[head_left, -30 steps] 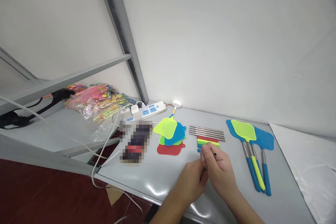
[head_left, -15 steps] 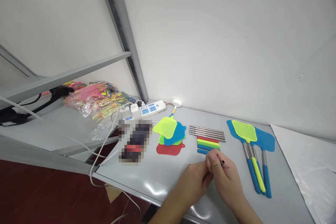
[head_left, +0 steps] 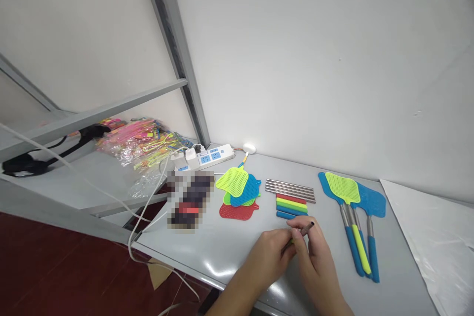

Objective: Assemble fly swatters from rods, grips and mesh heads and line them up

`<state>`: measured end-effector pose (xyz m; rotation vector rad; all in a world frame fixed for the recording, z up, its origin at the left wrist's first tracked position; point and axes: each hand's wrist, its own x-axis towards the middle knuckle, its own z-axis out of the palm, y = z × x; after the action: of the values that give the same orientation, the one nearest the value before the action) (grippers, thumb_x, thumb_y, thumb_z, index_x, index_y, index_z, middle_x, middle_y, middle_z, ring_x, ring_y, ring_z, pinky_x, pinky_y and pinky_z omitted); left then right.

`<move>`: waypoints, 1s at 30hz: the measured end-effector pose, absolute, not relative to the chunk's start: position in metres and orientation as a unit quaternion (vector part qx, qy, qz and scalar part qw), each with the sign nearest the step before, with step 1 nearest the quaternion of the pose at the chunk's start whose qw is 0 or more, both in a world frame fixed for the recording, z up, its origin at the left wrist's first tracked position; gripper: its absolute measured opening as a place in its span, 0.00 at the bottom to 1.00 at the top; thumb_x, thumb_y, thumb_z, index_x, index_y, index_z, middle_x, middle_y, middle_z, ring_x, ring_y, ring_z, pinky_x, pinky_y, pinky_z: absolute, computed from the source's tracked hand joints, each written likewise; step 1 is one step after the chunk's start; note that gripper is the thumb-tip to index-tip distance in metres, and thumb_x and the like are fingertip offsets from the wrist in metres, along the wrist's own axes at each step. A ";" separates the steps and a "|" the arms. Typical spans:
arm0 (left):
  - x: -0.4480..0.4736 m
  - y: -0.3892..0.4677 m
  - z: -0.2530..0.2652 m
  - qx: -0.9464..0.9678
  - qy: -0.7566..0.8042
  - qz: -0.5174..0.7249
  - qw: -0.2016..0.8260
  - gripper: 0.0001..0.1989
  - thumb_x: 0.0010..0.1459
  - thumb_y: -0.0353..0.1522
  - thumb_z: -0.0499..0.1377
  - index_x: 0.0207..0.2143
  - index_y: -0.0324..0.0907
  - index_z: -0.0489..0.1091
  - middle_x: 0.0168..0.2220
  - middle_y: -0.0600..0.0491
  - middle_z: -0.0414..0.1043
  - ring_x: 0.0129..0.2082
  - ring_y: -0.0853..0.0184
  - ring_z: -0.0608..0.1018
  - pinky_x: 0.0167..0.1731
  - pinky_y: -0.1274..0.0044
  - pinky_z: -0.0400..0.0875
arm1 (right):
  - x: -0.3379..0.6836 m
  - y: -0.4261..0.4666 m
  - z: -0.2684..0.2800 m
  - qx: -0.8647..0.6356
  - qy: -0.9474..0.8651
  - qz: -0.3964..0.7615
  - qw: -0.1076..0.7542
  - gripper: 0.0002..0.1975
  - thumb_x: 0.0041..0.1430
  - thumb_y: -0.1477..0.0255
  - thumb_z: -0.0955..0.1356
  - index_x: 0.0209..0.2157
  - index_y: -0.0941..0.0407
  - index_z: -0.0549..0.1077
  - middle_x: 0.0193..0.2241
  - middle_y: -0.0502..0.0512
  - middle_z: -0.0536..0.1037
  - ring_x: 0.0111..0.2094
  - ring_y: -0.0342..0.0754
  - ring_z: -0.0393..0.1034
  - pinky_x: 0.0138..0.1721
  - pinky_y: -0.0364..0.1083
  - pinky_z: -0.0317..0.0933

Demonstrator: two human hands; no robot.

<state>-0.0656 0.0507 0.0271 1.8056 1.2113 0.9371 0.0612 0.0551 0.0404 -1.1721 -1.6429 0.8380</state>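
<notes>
fingers (head_left: 296, 223) of the left hand (head_left: 272, 256) and right hand (head_left: 317, 266) are, i can see, curled round a slim metal rod (head_left: 307, 228), slanting between them above the grey table (head_left: 200, 247), near the loose coloured handles (head_left: 292, 203).

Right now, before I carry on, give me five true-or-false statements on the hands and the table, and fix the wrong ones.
1. The left hand and right hand hold a rod between them. True.
2. A red head tops the pile. False: the yellow-green head does.
3. Metal rods lie between that pile and the assembled swatters. True.
4. All those swatters have blue handles. False: one handle is yellow-green.
5. The rod's dark tip is showing. True.
</notes>
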 end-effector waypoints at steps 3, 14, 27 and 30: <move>-0.066 0.049 0.029 0.711 0.464 0.361 0.385 0.06 0.61 0.30 0.56 0.37 0.43 0.74 0.36 0.54 0.78 0.35 0.68 0.78 0.37 0.80 0.69 | 0.073 0.052 0.032 -0.460 -0.690 0.294 0.476 0.10 0.66 0.69 0.60 0.44 0.52 0.70 0.40 0.55 0.75 0.43 0.49 0.71 0.43 0.46 0.66; -0.159 0.109 0.052 0.627 0.700 0.340 0.029 0.16 0.63 0.38 0.54 0.49 0.42 0.69 0.49 0.47 0.73 0.51 0.56 0.70 0.53 0.67 0.62 | 0.111 0.032 0.013 -0.435 -0.746 0.124 0.488 0.17 0.63 0.72 0.64 0.53 0.48 0.71 0.25 0.52 0.71 0.23 0.47 0.65 0.23 0.45 0.59; -0.159 0.121 0.023 0.598 0.783 0.170 -0.021 0.19 0.63 0.40 0.52 0.54 0.43 0.65 0.55 0.44 0.69 0.53 0.53 0.69 0.48 0.65 0.59 | 0.111 0.043 -0.008 -0.373 -0.819 0.088 0.427 0.19 0.61 0.77 0.64 0.54 0.54 0.70 0.26 0.53 0.73 0.25 0.45 0.68 0.25 0.43 0.64; -0.156 0.117 0.026 0.602 0.779 0.171 -0.028 0.16 0.63 0.39 0.52 0.50 0.45 0.68 0.52 0.47 0.71 0.52 0.55 0.70 0.47 0.65 0.59 | 0.110 0.041 -0.006 -0.381 -0.809 0.089 0.439 0.18 0.61 0.76 0.64 0.52 0.54 0.71 0.25 0.53 0.72 0.24 0.45 0.67 0.24 0.43 0.63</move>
<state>-0.1565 0.1175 0.0260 1.9272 2.4929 0.5472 0.1098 0.0413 -0.0058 -0.9459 -2.0097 0.2224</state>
